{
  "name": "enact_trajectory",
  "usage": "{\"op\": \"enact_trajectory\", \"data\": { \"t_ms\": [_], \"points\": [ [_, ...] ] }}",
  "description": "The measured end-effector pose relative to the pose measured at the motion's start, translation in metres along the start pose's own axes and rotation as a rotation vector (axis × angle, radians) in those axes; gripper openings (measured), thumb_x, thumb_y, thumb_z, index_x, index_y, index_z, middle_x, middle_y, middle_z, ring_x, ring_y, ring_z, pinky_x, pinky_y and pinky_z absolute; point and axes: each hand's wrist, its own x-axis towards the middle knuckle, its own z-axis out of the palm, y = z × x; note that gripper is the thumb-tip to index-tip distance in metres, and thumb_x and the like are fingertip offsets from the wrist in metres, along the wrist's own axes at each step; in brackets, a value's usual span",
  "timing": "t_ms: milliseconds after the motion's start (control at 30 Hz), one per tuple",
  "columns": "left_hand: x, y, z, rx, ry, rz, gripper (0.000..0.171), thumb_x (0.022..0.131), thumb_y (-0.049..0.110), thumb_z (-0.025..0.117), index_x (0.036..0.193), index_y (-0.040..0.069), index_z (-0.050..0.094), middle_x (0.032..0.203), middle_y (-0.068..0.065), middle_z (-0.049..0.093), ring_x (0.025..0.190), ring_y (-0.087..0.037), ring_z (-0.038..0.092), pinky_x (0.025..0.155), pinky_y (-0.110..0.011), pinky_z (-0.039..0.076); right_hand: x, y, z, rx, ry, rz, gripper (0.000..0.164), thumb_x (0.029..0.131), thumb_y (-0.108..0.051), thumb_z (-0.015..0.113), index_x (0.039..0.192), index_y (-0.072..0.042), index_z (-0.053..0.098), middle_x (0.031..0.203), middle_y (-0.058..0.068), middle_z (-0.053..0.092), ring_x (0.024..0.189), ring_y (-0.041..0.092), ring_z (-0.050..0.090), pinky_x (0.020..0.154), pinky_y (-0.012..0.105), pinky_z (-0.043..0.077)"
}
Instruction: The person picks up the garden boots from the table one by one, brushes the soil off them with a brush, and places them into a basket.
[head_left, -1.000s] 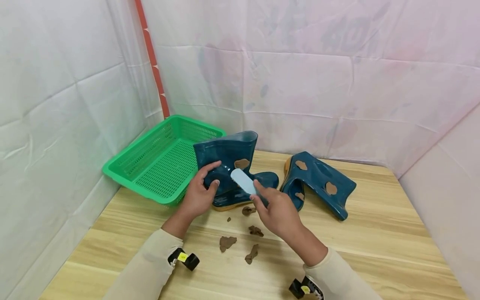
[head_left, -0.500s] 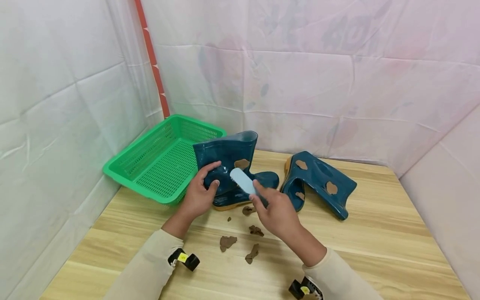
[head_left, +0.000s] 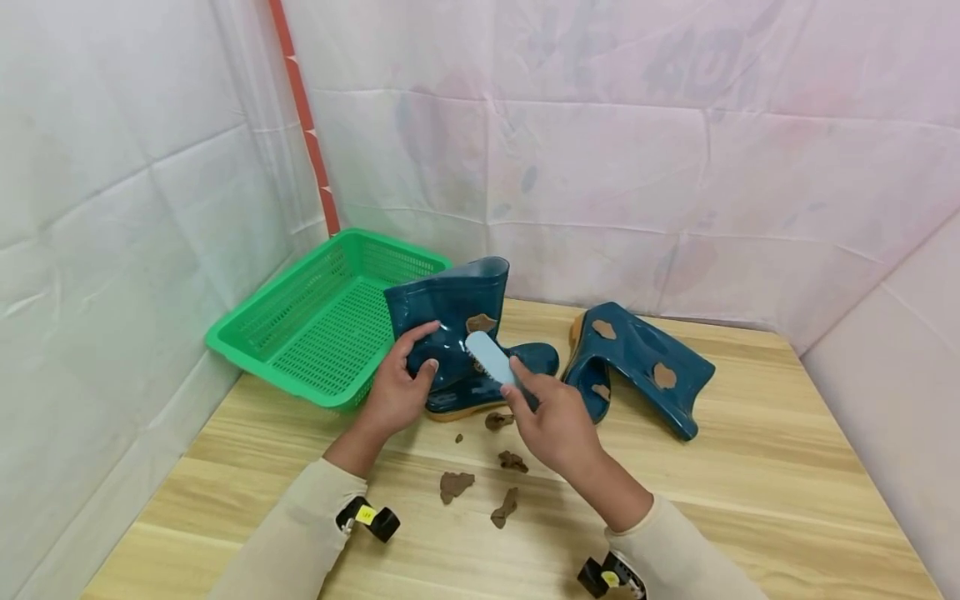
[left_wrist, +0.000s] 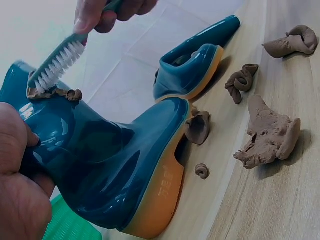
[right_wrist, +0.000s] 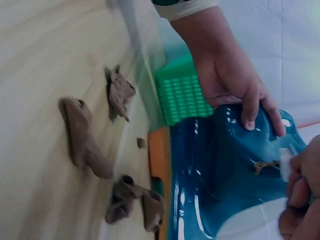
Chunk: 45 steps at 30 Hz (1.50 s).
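A dark teal rubber boot (head_left: pixel 450 312) with a tan sole stands on the table, its toe to the right. My left hand (head_left: pixel 393 383) grips the shaft from the left, thumb in front. In my right hand (head_left: pixel 558 421) is a light blue scrub brush (head_left: pixel 491 358). Its white bristles (left_wrist: pixel 59 65) press on a patch of brown, clay-like mud (left_wrist: pixel 37 93) on the shaft, and a rolled-up strip trails beside them. Another mud patch (head_left: pixel 481 322) shows just above the brush head. The brush's handle is mostly hidden in the right hand.
A second teal boot (head_left: pixel 637 358) lies on its side at the right, with several mud patches on it. A green mesh basket (head_left: pixel 273 379) stands behind the left hand. Several mud pieces (head_left: pixel 456 486) lie on the wooden table (head_left: pixel 735 508) in front of the boot.
The brush has shifted slightly right and up, and a bit of rolled mud now shows beside its bristles. The gripped boot's top has tipped slightly left. The left hand has hardly moved.
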Motion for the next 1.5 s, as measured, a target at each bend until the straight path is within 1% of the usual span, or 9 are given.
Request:
{"op": "enact_trajectory", "data": {
  "t_ms": [233, 300, 400, 533, 700, 800, 1033, 1300, 1500],
  "points": [
    [0.000, 0.001, 0.000, 0.000, -0.012, 0.011, 0.053, 0.104, 0.004, 0.057, 0.151, 0.026, 0.050, 0.154, -0.006, 0.042, 0.047, -0.015, 0.038, 0.048, -0.032, 0.040, 0.006, 0.001, -0.010, 0.000, 0.266, -0.105, 0.047, 0.094, -0.007, 0.075, 0.137, 0.006, 0.061, 0.072, 0.007, 0.059, 0.051, 0.009, 0.037, 0.045, 0.029, 0.033],
    [0.000, 0.001, 0.001, 0.000, -0.008, 0.007, 0.053, 0.103, 0.004, 0.057, 0.151, 0.026, 0.050, 0.153, -0.007, 0.043, 0.047, -0.016, 0.038, 0.048, -0.032, 0.040, 0.008, 0.001, -0.010, 0.000, 0.237, -0.062, 0.047, 0.097, -0.011, 0.073, 0.139, 0.004, 0.059, 0.071, 0.006, 0.058, 0.050, 0.009, 0.037, 0.044, 0.029, 0.033],
    [0.000, 0.000, 0.001, -0.005, 0.000, -0.011, 0.054, 0.104, 0.003, 0.057, 0.152, 0.026, 0.049, 0.155, -0.007, 0.040, 0.045, -0.016, 0.035, 0.048, -0.032, 0.040, 0.005, 0.002, -0.007, -0.013, 0.077, -0.009, 0.048, 0.101, -0.020, 0.069, 0.144, -0.003, 0.057, 0.072, 0.002, 0.059, 0.044, 0.006, 0.033, 0.042, 0.028, 0.033],
    [-0.001, 0.000, 0.001, -0.005, -0.006, -0.015, 0.053, 0.104, 0.004, 0.056, 0.152, 0.027, 0.049, 0.156, -0.007, 0.039, 0.043, -0.016, 0.034, 0.047, -0.032, 0.040, -0.003, 0.003, -0.002, -0.018, -0.066, -0.038, 0.049, 0.102, -0.024, 0.067, 0.146, -0.006, 0.055, 0.080, 0.002, 0.066, 0.039, 0.001, 0.027, 0.040, 0.025, 0.033],
    [-0.001, 0.002, 0.002, 0.000, -0.016, -0.007, 0.052, 0.105, 0.005, 0.056, 0.151, 0.027, 0.049, 0.153, -0.006, 0.042, 0.042, -0.016, 0.034, 0.047, -0.032, 0.039, -0.001, 0.000, -0.006, -0.019, 0.118, -0.157, 0.051, 0.094, -0.011, 0.075, 0.142, -0.001, 0.059, 0.076, 0.006, 0.064, 0.048, 0.002, 0.034, 0.043, 0.025, 0.032],
    [-0.001, 0.001, 0.002, -0.002, -0.013, -0.003, 0.052, 0.104, 0.005, 0.056, 0.151, 0.027, 0.049, 0.152, -0.006, 0.043, 0.043, -0.016, 0.035, 0.048, -0.032, 0.039, 0.003, -0.002, -0.010, -0.034, 0.204, -0.159, 0.051, 0.092, -0.007, 0.077, 0.139, 0.003, 0.060, 0.073, 0.007, 0.062, 0.051, 0.005, 0.037, 0.044, 0.026, 0.031],
    [-0.001, 0.001, 0.002, -0.014, 0.007, -0.010, 0.053, 0.104, 0.003, 0.056, 0.151, 0.026, 0.050, 0.154, -0.008, 0.041, 0.065, -0.017, 0.049, 0.055, -0.032, 0.044, -0.005, 0.003, -0.003, -0.063, -0.077, -0.073, 0.048, 0.100, -0.018, 0.070, 0.144, -0.005, 0.057, 0.074, -0.001, 0.062, 0.044, 0.000, 0.029, 0.044, 0.025, 0.035],
    [-0.001, 0.002, 0.001, 0.001, -0.013, 0.023, 0.052, 0.104, 0.003, 0.056, 0.151, 0.026, 0.050, 0.153, -0.006, 0.043, 0.048, -0.016, 0.040, 0.051, -0.032, 0.042, 0.001, 0.001, -0.011, -0.049, 0.127, -0.172, 0.052, 0.094, -0.012, 0.076, 0.141, 0.000, 0.060, 0.077, 0.007, 0.065, 0.049, 0.004, 0.035, 0.043, 0.026, 0.032],
    [-0.002, 0.000, 0.004, 0.030, -0.041, 0.043, 0.051, 0.106, 0.006, 0.056, 0.152, 0.026, 0.048, 0.158, -0.005, 0.039, 0.039, -0.010, 0.029, 0.046, -0.033, 0.037, -0.001, 0.002, -0.008, -0.117, -0.101, -0.054, 0.050, 0.100, -0.021, 0.070, 0.146, -0.007, 0.056, 0.083, 0.005, 0.068, 0.045, 0.003, 0.033, 0.044, 0.025, 0.034]
  ]
}}
